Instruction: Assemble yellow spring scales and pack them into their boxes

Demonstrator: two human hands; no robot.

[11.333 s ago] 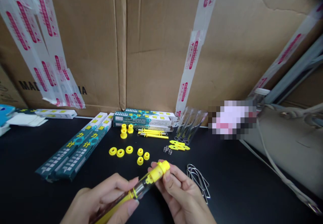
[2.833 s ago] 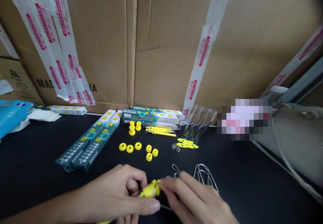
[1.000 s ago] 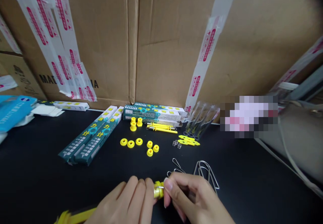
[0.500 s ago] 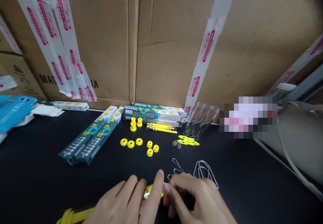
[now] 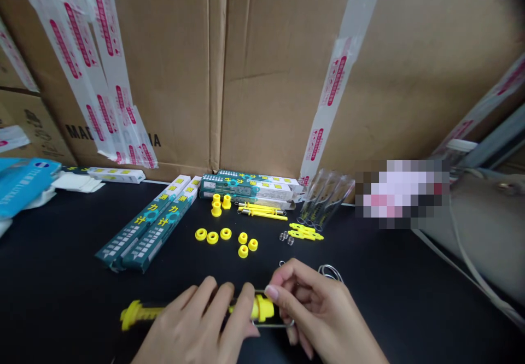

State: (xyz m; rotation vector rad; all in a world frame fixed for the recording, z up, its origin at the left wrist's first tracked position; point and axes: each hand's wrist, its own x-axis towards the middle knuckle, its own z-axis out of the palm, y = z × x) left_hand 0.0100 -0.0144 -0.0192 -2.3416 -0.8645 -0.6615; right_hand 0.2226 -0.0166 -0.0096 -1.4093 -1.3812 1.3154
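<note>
My left hand [image 5: 203, 320] is closed over a clear-tubed spring scale [image 5: 143, 313] with yellow end pieces, which lies level near the front of the table. Its yellow end cap [image 5: 262, 308] sticks out past my fingertips on the right. My right hand [image 5: 320, 309] pinches a bent metal wire loop [image 5: 273, 326], whose two sides run along both sides of that cap. The loop's left end is partly hidden under my left fingers. Just behind my right hand lie more wire loops [image 5: 331, 272], mostly covered by it.
Yellow collars [image 5: 212, 237], small yellow caps [image 5: 243, 251], springs [image 5: 290, 240], yellow flat pieces [image 5: 305, 233], yellow rods [image 5: 262, 211] and clear tubes [image 5: 324, 200] lie further back. Teal boxes [image 5: 147, 227] stand left, before a large cardboard box [image 5: 172, 69]. A blue packet [image 5: 24, 183] lies far left.
The spring scale has turned level and come more into view. My right hand has lifted slightly, and the wire loop now shows around the yellow end cap.
</note>
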